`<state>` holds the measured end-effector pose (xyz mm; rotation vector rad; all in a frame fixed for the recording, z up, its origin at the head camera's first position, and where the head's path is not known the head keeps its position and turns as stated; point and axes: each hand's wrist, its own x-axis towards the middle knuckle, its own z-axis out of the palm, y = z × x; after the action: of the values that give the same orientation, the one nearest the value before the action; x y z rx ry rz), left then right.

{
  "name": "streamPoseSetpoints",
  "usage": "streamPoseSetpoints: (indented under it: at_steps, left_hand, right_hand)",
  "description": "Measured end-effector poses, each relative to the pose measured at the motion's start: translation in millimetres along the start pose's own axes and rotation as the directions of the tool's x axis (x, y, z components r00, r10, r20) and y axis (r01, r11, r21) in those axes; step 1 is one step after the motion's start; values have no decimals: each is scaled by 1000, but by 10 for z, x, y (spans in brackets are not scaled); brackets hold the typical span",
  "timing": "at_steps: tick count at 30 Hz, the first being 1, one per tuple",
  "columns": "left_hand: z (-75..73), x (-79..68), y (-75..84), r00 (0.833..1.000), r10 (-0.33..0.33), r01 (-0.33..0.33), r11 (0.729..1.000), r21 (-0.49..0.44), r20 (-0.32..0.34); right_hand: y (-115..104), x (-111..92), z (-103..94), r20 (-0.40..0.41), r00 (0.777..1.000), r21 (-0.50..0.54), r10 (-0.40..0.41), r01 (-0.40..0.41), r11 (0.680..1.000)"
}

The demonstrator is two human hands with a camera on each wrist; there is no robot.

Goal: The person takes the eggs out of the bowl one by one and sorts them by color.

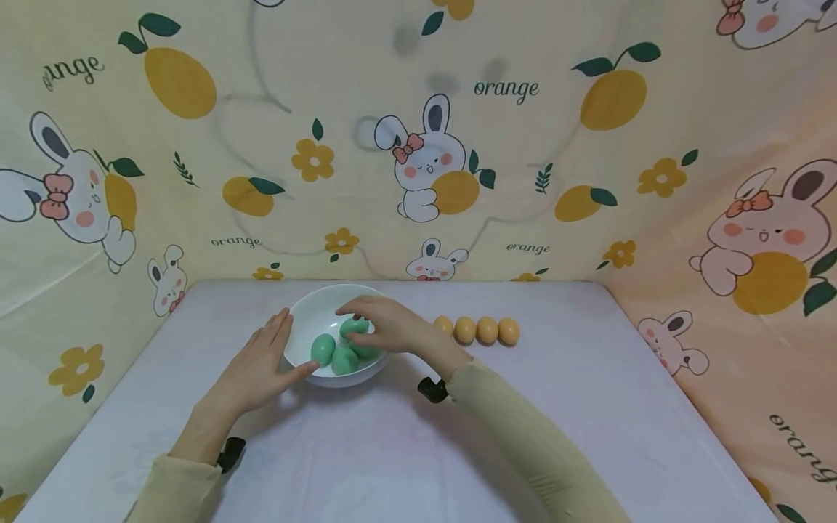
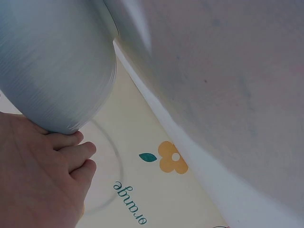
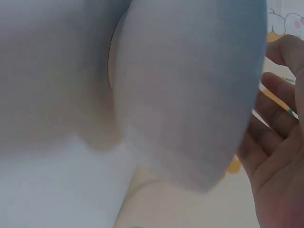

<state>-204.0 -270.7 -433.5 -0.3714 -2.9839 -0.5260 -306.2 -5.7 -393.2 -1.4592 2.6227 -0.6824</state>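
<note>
A white bowl [image 1: 333, 296] stands near the back of the table with several green eggs [image 1: 344, 360] inside. My left hand [image 1: 261, 370] rests against the bowl's left side, fingers straight along the rim and thumb at its front edge. In the left wrist view its fingertips touch the bowl's outer wall [image 2: 57, 66]. Over the bowl's right part, my right hand [image 1: 386, 325] reaches in with loosely bent, spread fingers, partly covering the eggs at the right. No egg shows between its fingers and thumb in the right wrist view, where the bowl wall [image 3: 190, 95] hides some fingertips.
Several orange-brown eggs [image 1: 487, 330] stand in a row right of the bowl, the leftmost partly behind my right wrist. The white table [image 1: 418, 450] meets a patterned cloth backdrop [image 1: 523, 160] at the back and sides. A small black device [image 1: 431, 390] sits at my right wrist.
</note>
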Motion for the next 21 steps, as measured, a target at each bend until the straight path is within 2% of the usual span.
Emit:
streamPoseSetpoints:
  at_steps: [5,9,21]
  left_hand:
    - [-6,2,0,1000,9,-9,1000,6,-1]
    - [-18,-1,10,1000,16,-16,1000,3,-3]
    - [-23,-8,-12,1000,29,-29,999,-15,-2]
  right_hand:
    - [-64,138,92,78,997,-34,27,-24,999]
    - [-97,231,164,111,993,-60,36,-29,998]
    - [-180,455,351,138,980,-108,147,-132,985]
